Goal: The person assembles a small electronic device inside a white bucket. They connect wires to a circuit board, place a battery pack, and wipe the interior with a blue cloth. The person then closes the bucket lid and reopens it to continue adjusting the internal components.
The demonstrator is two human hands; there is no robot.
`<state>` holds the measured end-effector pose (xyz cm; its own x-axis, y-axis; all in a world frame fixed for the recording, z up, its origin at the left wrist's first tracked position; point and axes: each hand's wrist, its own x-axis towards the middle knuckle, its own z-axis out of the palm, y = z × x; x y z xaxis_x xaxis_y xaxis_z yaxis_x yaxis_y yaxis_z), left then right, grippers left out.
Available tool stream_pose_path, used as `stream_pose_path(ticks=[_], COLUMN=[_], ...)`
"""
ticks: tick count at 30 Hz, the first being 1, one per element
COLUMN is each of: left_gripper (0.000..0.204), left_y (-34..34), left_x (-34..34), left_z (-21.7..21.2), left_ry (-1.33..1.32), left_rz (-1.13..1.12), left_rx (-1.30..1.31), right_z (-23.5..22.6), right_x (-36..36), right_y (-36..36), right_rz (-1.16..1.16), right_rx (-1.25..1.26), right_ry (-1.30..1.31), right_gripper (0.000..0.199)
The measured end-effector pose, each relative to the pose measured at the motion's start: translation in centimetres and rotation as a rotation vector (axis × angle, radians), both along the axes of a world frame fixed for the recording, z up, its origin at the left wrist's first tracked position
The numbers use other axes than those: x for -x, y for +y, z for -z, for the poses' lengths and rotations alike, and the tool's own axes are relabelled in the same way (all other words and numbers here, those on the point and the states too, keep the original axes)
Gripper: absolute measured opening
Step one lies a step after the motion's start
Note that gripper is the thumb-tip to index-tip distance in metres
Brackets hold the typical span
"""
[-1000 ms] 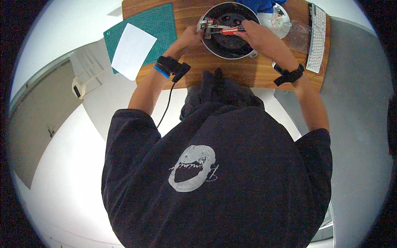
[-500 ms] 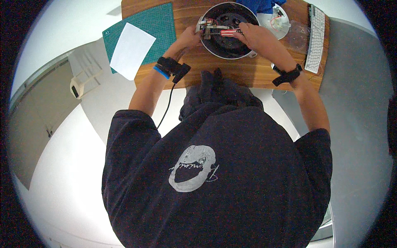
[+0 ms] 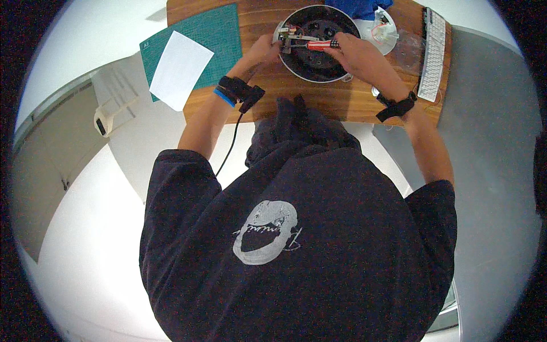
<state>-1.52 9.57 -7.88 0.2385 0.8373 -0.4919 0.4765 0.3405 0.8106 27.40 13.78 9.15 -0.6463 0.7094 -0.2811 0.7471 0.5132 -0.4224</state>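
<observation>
A round black housing with a pale rim and holes in its floor lies open side up at the table's far middle. Over its left part sits a metal bracket with small electrical parts and wires. My left hand is closed at the left rim, on the bracket's left end; its fingertips are partly hidden. My right hand comes in from the right, wrapped round the red, white and black handle of a screwdriver. The screwdriver lies nearly level, its shank pointing left at the parts beside my left fingers.
A green cutting mat with a white sheet lies left. To the right are a white round part with wires, blue cloth, a clear plastic piece and a white keyboard. A black cable hangs from my left wristband.
The screwdriver handle has turned in my right hand, showing more red, and sits slightly further right. The housing has shifted slightly right in view. Both hands keep their holds.
</observation>
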Motion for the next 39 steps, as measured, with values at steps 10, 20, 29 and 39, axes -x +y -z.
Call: stream_pose_path(ticks=[10, 20, 29, 39], left_gripper=[0.033, 0.036, 0.036, 0.034], left_y=[0.4, 0.2, 0.2, 0.7], left_x=[-0.7, -1.2, -0.8, -0.7], left_z=[-3.0, -2.3, -1.9, -4.2], left_ry=[0.024, 0.121, 0.054, 0.189], left_rz=[0.067, -0.007, 0.045, 0.167], left_rx=[-0.039, -0.128, -0.171, -0.094], right_z=[0.5, -1.0, -0.6, -0.3], right_x=[-1.1, -0.4, -0.4, -0.6], right_y=[-0.7, -0.3, -0.9, -1.0], right_rz=[0.034, -0.091, -0.075, -0.061], right_rx=[-0.122, -0.183, -0.197, -0.163], right_ry=[0.211, 0.112, 0.203, 0.164], right_gripper=[0.037, 0.031, 0.029, 0.036])
